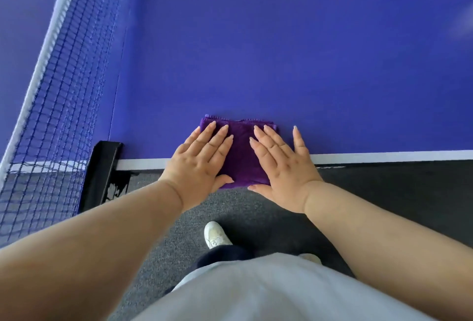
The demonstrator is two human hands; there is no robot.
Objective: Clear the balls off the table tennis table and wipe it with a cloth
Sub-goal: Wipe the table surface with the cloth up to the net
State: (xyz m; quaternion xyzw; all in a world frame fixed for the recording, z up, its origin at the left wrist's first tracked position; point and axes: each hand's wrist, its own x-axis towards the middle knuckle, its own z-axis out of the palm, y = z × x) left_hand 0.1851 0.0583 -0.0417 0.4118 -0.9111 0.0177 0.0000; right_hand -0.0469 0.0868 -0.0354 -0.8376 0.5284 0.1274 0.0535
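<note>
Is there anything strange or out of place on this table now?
Nothing much stands out. The folded purple cloth overhangs the white-lined edge of the blue table tennis table, pressed flat by the left hand and right hand. No balls are visible.

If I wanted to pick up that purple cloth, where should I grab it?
Probably pinch the purple cloth at its near edge, coming from the person's side. That edge hangs past the table rim, so fingers can slip underneath. Both hands, left hand and right hand, press it flat.
</note>
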